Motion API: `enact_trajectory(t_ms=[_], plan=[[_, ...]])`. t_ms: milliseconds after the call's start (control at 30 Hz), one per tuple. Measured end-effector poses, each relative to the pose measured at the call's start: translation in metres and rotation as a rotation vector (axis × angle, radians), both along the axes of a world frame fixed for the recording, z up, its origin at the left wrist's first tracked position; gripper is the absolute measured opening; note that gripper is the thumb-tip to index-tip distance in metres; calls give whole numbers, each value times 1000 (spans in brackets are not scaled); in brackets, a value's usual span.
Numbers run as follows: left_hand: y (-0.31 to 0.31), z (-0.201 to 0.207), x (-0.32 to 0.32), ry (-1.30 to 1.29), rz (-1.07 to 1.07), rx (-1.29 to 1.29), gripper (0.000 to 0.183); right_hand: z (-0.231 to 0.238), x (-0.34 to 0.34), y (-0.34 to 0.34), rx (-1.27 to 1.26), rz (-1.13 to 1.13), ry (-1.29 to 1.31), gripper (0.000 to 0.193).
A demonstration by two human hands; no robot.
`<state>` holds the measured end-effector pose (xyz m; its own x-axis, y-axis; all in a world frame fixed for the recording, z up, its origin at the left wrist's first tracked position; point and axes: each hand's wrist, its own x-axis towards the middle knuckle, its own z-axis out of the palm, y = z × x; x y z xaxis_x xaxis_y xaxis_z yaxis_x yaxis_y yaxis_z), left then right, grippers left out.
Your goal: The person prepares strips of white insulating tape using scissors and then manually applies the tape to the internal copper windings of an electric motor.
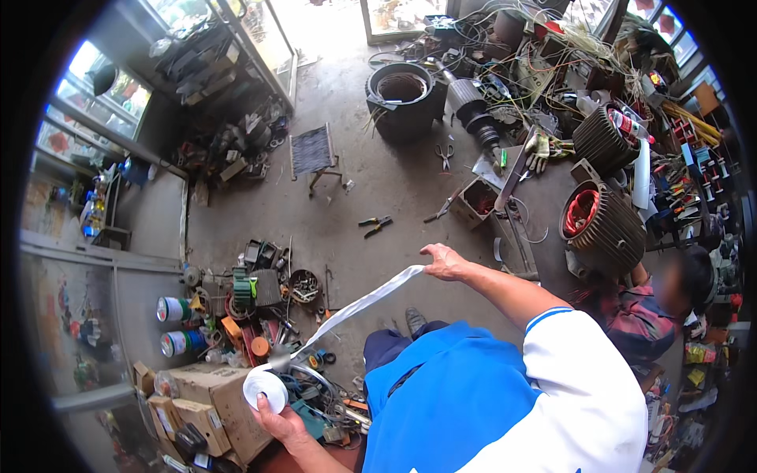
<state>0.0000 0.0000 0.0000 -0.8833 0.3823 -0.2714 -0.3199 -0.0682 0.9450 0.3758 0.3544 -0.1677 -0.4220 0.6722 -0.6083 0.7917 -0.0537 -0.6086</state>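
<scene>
My left hand (280,422) is closed round a roll of white tape (266,388), thumb on its face, low on the left above boxes and tools. A long white strip (359,303) leaves the roll and runs up to the right, pulled out and slightly twisted. At its far end, my right hand (445,262) pinches the strip, arm stretched forward over the floor. Beyond the hands lie pliers (375,225) with dark and yellow handles and a pair of scissors (444,156).
Cardboard boxes (217,398) and cluttered tools stand at the left. A folding stool (312,150) and a motor housing (398,102) are farther off. At right, another person (643,315) is beside a ribbed motor housing (603,229) with red windings. Tangled wires (528,59) fill the far right.
</scene>
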Motion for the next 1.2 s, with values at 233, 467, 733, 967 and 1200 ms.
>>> enact_trajectory(t_ms=[233,467,733,967,1200], plan=[[197,-65,-68,-152,-244,-7,53,-20,68,177,225,-577,-497,58],[373,-23,-74,-80,-452,-122,51,-17,120,287,261,-746,-571,64],[416,-23,-45,-47,-152,-281,48,-124,164,367,238,-459,-777,73],[384,-33,33,-176,93,-290,55,-174,218,372,320,-469,-813,46],[306,-36,102,-190,321,-260,52,-188,215,399,466,-615,-686,28]])
